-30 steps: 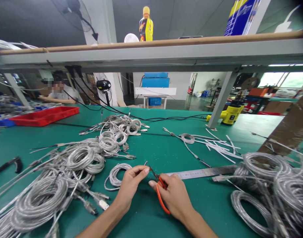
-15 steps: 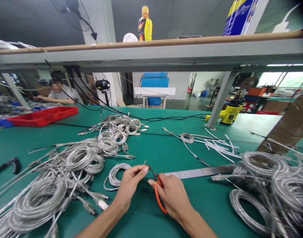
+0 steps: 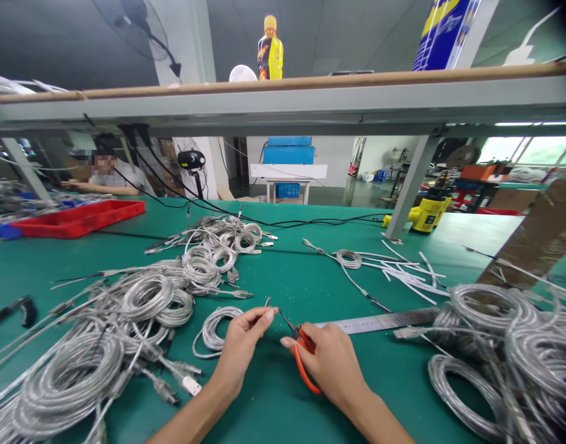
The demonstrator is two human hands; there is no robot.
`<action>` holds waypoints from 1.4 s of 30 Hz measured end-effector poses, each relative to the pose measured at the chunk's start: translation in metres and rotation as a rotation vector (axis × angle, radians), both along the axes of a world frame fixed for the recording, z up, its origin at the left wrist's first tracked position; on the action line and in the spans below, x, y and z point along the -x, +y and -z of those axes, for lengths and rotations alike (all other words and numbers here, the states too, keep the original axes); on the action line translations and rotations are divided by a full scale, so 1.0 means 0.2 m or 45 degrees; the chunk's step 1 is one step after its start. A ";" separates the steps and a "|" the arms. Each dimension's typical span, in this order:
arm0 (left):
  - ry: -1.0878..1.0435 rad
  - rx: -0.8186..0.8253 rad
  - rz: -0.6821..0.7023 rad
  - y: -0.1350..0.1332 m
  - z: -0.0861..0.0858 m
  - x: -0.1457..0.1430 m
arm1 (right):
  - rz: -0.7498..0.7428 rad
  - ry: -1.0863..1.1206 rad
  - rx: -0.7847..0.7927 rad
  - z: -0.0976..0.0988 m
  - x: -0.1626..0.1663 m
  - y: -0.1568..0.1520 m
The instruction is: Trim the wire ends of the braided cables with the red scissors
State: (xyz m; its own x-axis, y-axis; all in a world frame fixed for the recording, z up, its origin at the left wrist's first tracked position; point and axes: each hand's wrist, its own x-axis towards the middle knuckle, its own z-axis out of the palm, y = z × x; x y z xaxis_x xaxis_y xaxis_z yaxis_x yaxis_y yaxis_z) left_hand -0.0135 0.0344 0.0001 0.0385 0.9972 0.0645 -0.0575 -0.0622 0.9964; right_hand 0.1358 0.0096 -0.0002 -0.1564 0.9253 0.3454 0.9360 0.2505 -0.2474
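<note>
My left hand [image 3: 246, 342] is closed in a pinch on a thin wire end [image 3: 267, 301], whose tip pokes up above the fingers. My right hand [image 3: 332, 364] grips scissors [image 3: 306, 370] by their orange handles. The dark blades point left, their tips right beside my left fingertips. How far the blades are apart is hard to make out. Just left of my left hand lies a coiled clear-sheathed cable [image 3: 213, 331]; whether the pinched wire belongs to it is hidden. A steel ruler [image 3: 375, 322] lies behind my right hand.
Piles of coiled cables [image 3: 148, 296] spread over the left, with more cables [image 3: 533, 345] at right. White tubes [image 3: 412, 271] lie near a yellow heat gun [image 3: 426, 214]. A red tray [image 3: 79, 219] sits back left. Overhead runs a shelf [image 3: 283, 105]. A person [image 3: 114, 176] sits beyond.
My right hand has shifted slightly right with the scissors, and the blades have drawn back a little from my left fingertips. My left hand keeps its pinch almost in place.
</note>
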 end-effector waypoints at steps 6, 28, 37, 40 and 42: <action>-0.006 0.011 -0.041 0.01 0.03 0.01 | -0.366 0.013 0.401 -0.17 -0.11 -0.08; 0.281 -0.038 0.163 -0.01 0.03 -0.02 | -0.238 0.153 0.391 -0.02 -0.29 0.21; 0.296 -0.022 0.180 0.00 0.04 -0.02 | 0.207 0.091 -0.228 0.08 -0.11 0.16; 0.303 -0.024 0.189 -0.01 0.04 -0.03 | 0.171 0.080 -0.283 0.08 -0.09 0.16; 0.305 -0.025 0.188 -0.02 0.03 -0.03 | 0.150 0.075 -0.289 0.07 -0.08 0.15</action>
